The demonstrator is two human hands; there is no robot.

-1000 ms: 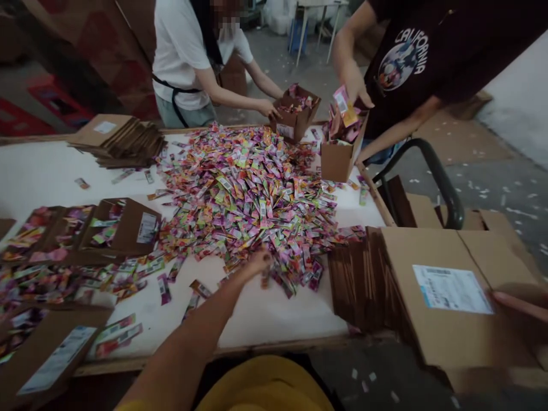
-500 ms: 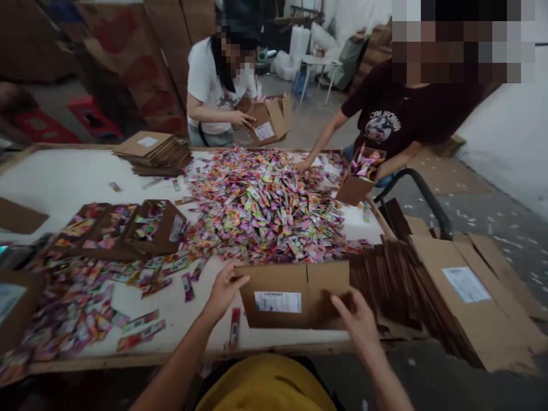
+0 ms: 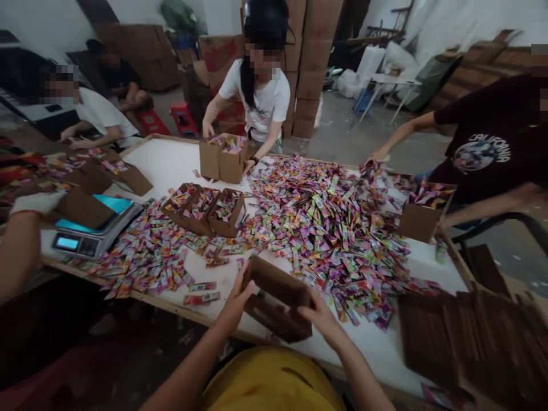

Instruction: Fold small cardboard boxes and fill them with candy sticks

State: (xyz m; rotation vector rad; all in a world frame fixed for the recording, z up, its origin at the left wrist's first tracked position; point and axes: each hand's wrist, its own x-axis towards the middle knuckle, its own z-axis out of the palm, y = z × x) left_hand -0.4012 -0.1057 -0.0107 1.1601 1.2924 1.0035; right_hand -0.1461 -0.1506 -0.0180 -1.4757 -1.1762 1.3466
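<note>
Between my two hands is a brown cardboard box (image 3: 278,271), opened out into a four-sided shape and tilted over the table's front edge. My left hand (image 3: 237,298) grips its left end, with the thumb over the rim. At the right end, my right hand (image 3: 319,317) is closed on the cardboard, the thumb reaching inside. Just beyond the box lies a large heap of small colourful sachets (image 3: 325,222). Several loose sachets (image 3: 202,292) lie left of my left hand.
Filled boxes (image 3: 205,208) stand left of the heap. A digital scale (image 3: 92,234) is at the left, beside a co-worker's gloved hand (image 3: 38,202). Flattened cartons (image 3: 475,337) are stacked at the right. Across the table, one person handles two filled boxes (image 3: 225,160); another reaches into the heap beside a filled box (image 3: 422,214).
The flat carton in my hands has opened into a box shape and tilted. My view has swung left, bringing in the scale. The person opposite has set a box on the table.
</note>
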